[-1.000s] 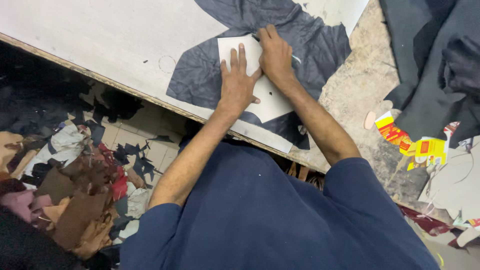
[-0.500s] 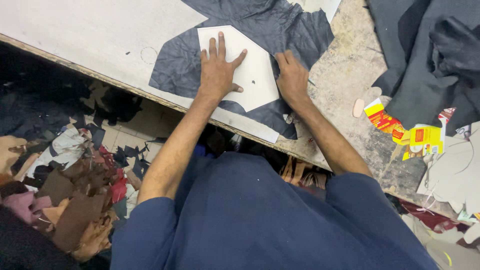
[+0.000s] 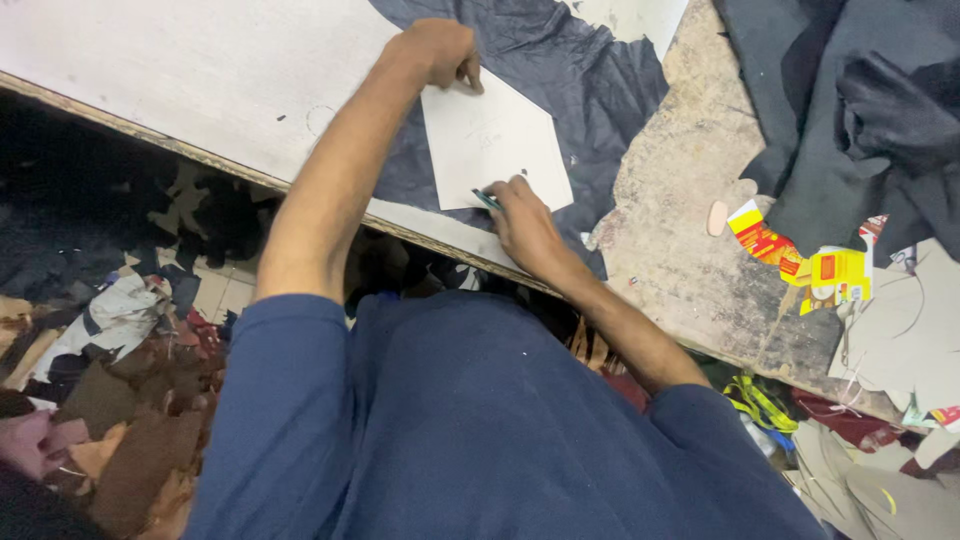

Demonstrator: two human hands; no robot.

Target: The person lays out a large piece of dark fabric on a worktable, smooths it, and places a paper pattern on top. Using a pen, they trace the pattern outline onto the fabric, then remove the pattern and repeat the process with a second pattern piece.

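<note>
L hand is pressing down on the far corner of a white card template, fingers curled, fist nearly closed, gripping nothing. R hand is pinching a thin dark pen or marker w/ its tip at the template's near edge, approx 6 o'clock on the card. Template is lying on dark blue-grey fabric, which is spreading over the white board.

Risk, as I judge it: L hand is holding just one corner, so the card could be pivoting under pen pressure & the traced line drifting; wrinkled fabric could be dragging too.

Pkgs: torn red/yellow carton pieces are lying at approx 3 o'clock from the card on the worn tabletop, flat & irregular.
</note>
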